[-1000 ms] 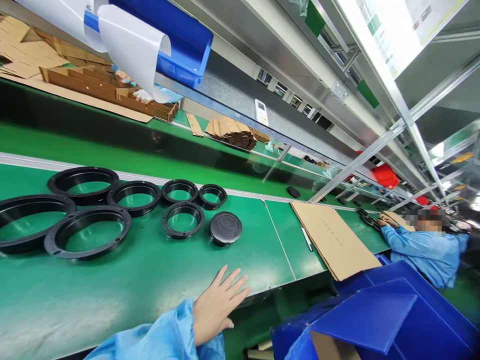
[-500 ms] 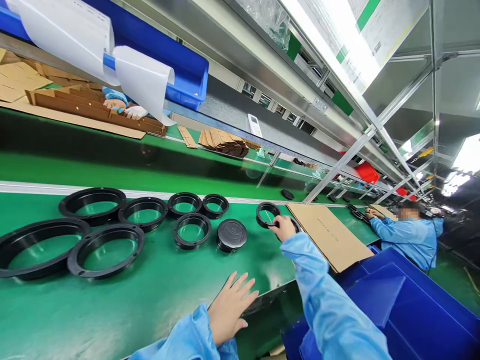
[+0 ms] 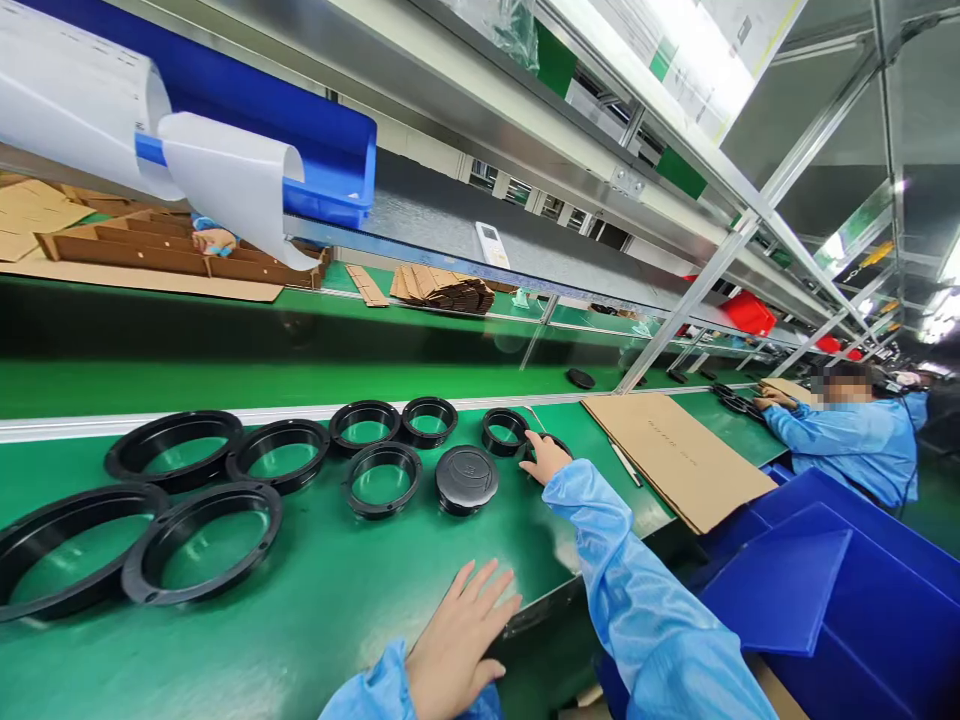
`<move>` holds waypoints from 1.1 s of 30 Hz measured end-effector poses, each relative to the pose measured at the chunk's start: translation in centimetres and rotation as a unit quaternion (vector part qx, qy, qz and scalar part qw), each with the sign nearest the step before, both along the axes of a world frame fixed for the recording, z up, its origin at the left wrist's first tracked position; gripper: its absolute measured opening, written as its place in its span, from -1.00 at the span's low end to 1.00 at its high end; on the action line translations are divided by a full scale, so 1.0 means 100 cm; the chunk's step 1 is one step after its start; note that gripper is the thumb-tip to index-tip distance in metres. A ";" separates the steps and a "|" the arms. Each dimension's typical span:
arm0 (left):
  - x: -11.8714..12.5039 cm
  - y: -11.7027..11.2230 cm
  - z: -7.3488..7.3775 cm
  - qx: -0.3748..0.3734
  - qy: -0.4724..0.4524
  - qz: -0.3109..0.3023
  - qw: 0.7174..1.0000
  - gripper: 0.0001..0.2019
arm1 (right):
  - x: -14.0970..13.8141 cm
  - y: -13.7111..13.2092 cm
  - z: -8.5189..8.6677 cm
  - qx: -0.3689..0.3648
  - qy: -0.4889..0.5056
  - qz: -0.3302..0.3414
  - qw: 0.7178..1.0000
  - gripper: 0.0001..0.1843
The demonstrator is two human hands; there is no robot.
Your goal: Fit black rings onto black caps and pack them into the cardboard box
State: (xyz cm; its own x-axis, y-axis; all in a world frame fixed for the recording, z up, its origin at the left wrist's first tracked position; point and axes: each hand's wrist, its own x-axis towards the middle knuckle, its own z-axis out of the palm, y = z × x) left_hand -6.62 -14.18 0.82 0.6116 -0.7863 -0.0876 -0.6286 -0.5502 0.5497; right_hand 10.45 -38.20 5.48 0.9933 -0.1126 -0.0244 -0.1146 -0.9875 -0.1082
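Note:
My left hand (image 3: 465,635) hovers with fingers spread at the front edge of the green table, holding nothing. Further right, my right hand (image 3: 547,459) has its fingers and thumb at a black ring (image 3: 561,443), partly hidden behind the hand. Just left of it stands another small black ring (image 3: 505,448). A round black vent with a closed, ribbed face (image 3: 466,478) lies in front of my hands. To its left are a flanged black ring (image 3: 384,505) and several more black rings of growing size, such as the large ring (image 3: 202,590).
Flat cardboard (image 3: 675,450) lies on the table at right, a thin pen-like stick (image 3: 626,465) beside it. Blue bins (image 3: 892,600) stand below the right edge. A co-worker (image 3: 855,430) sits further along. A shelf with a blue tray (image 3: 330,190) and white remote (image 3: 492,245) runs above.
My right hand has let go of the small ring, which now stands further left, and is at the ring beside it. My view has shifted slightly; the left hand stays spread.

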 end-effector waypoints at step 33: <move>0.023 0.008 -0.070 -0.258 0.051 0.013 0.965 -0.44 | -0.039 0.104 0.010 0.361 -0.422 0.366 0.747 -0.74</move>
State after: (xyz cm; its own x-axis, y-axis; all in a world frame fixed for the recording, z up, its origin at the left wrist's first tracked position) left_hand -4.35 -13.37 -6.15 0.6406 -0.7260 0.2499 -0.5458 -0.2017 0.8133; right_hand 6.53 -27.80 6.43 0.4786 0.2078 0.8531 0.8368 -0.4020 -0.3716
